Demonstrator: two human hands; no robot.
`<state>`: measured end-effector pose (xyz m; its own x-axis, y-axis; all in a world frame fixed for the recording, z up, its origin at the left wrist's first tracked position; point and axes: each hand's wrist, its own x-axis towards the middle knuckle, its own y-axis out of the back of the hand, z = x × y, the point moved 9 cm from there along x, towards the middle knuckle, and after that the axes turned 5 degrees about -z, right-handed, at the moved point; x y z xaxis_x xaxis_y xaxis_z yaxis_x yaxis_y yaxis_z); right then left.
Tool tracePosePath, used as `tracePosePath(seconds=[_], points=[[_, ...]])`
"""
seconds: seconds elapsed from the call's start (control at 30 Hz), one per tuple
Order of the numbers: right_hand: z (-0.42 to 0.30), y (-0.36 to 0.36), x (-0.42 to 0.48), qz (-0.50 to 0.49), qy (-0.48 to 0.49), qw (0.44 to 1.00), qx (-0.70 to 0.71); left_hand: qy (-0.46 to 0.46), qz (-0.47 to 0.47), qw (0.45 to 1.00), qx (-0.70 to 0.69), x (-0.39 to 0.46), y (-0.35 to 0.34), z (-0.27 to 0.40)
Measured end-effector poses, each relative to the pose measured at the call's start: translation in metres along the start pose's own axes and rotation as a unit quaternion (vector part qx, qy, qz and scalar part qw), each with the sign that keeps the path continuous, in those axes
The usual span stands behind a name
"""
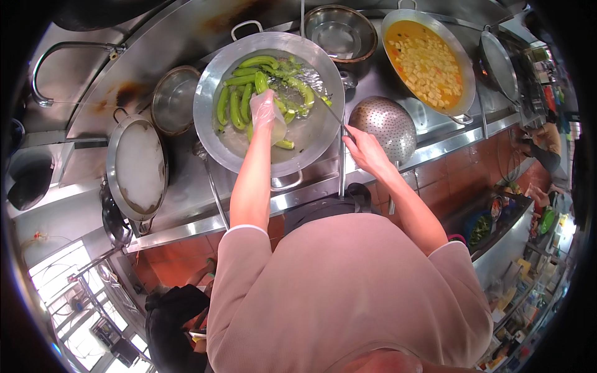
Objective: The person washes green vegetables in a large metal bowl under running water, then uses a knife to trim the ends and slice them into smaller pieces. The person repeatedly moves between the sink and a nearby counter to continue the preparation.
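A wide metal wok (211,140) with two loop handles stands in front of me, holding water. Several long green gourds (246,105), which look like luffa, lie in it, mostly on the left side. My left hand (265,109), in a clear plastic glove, is closed around one gourd (261,80) over the wok. At the wok's right rim my right hand (368,148) is bare and grips a long, thin knife-like tool (332,112). The tool's far end reaches in over the water, close to green pieces (303,91). Its exact tip is hard to make out.
To the right sit a perforated metal strainer (383,128) and a wok of orange broth with pale cubes (426,65). Metal bowls (340,35) (175,100) flank the big wok. A ladle (210,177) and a wok with whitish contents (140,165) are left. Other people (177,321) (543,144) are nearby.
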<state>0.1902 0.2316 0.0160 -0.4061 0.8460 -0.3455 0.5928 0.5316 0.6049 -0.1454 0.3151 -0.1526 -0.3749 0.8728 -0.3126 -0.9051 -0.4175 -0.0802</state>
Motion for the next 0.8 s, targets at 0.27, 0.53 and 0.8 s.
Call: tracePosePath(seconds=[0.27, 0.53, 0.8], points=[[-0.055, -0.042, 0.013, -0.017, 0.133, 0.987, -0.094, -0.019, -0.080, 0.958, 0.274, -0.107, 0.015, 0.065], [-0.066, -0.076, 0.016, -0.009, 0.165, 0.977, -0.137, 0.022, -0.084, 0.940, 0.331, -0.135, 0.038, 0.059], [-0.053, -0.082, 0.045, -0.025, 0.127, 0.986, -0.102, -0.031, -0.143, 0.897, 0.418, -0.142, 0.029, 0.050]])
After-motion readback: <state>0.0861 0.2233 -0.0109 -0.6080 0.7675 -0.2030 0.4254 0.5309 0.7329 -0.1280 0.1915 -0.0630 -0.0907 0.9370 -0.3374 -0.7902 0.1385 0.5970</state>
